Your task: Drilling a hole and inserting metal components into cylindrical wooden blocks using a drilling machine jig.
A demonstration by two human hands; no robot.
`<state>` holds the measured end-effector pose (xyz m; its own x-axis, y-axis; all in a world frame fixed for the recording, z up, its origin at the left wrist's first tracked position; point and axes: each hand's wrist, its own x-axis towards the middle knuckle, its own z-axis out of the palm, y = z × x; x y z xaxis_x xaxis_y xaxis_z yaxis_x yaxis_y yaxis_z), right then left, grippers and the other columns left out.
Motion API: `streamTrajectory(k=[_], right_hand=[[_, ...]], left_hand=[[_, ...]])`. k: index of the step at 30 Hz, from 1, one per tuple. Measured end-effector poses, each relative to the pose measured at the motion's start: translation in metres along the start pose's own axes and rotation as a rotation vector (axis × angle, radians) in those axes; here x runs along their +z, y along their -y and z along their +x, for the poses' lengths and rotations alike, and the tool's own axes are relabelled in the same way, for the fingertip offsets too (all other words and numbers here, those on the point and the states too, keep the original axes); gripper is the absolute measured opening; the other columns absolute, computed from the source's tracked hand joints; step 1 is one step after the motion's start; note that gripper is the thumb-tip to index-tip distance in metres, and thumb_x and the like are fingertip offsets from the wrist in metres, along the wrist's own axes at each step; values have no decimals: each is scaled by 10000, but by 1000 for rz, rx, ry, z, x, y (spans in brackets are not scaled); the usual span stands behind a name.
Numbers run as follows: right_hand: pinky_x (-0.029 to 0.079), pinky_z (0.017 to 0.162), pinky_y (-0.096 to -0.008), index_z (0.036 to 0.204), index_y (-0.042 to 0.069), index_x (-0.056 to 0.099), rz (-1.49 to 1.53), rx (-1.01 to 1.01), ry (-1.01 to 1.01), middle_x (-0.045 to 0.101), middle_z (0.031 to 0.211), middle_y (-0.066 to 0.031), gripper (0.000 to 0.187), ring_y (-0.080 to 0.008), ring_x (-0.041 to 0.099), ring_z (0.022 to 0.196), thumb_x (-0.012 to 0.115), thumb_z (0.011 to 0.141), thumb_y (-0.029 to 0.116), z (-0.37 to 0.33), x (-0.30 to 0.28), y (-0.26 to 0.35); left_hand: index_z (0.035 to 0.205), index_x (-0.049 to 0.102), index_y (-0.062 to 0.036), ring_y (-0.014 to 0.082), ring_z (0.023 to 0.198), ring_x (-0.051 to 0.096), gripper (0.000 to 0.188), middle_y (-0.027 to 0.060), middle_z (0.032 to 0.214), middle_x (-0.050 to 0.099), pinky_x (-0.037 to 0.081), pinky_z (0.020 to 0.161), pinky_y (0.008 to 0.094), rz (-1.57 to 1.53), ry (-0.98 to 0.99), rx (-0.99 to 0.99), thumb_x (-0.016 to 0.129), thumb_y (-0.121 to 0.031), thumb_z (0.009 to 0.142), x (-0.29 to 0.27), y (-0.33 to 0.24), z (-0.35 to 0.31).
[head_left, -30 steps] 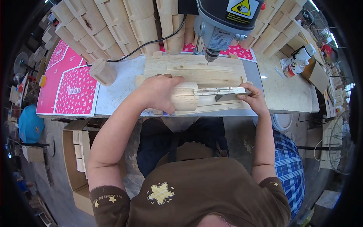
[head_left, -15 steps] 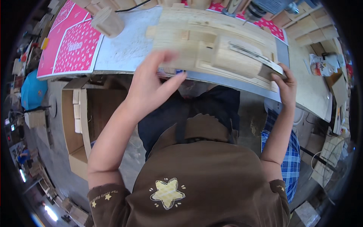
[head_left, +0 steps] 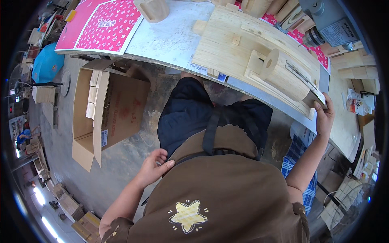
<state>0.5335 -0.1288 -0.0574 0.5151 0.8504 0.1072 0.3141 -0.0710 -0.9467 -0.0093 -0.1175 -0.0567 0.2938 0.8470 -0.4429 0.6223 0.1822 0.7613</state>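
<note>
At the right of the bench, a pale wooden cylinder (head_left: 279,75) lies on its side in a wooden cradle (head_left: 254,67) fixed to a broad wooden board (head_left: 219,44). A slotted metal strip (head_left: 300,73) runs along the cylinder's top toward its near right end. My right hand (head_left: 324,115) grips the strip's end there, thumb and fingers closed together. Down by my waist is my left hand (head_left: 152,169), its fingers loosely bent and the thumb apart. It rests against the side of my brown shirt, and nothing shows in it.
Beyond the board stands a drill machine (head_left: 330,28) with its chuck over the bench. Another wooden block (head_left: 153,9) stands at the far left on the bench top. An open cardboard box (head_left: 123,109) holding wooden pieces sits on the floor at left.
My left hand has left the board's near edge and dropped to my waist. My right hand keeps its hold on the strip. The view has shifted, moving the bench rightward in the picture.
</note>
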Motion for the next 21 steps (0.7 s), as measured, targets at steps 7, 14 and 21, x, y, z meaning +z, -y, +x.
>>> streamTrajectory(k=[7, 14, 21], right_hand=[[425, 802, -227, 1093, 23, 580, 15, 7, 18, 588, 1008, -16, 347, -102, 536, 913, 657, 758, -27, -2, 15, 11], [400, 765, -205, 1039, 26, 595, 92, -13, 49, 558, 940, 23, 296, -74, 503, 867, 677, 756, -3, -5, 24, 27], [403, 779, -206, 1026, 27, 603, 60, -17, 58, 563, 946, 24, 294, -80, 511, 881, 682, 745, -6, -1, 22, 31]], left_hand=[[843, 535, -52, 18, 618, 484, 114, -40, 710, 547, 400, 557, 173, -464, 76, -360, 614, -133, 861, 0, 3, -9], [862, 542, -41, 23, 622, 511, 100, -15, 735, 566, 418, 549, 175, -601, 111, -479, 627, -91, 848, 5, -12, -17], [867, 533, -64, 9, 612, 476, 77, -36, 710, 538, 396, 536, 165, -616, 84, -318, 609, -58, 854, 17, -9, -4]])
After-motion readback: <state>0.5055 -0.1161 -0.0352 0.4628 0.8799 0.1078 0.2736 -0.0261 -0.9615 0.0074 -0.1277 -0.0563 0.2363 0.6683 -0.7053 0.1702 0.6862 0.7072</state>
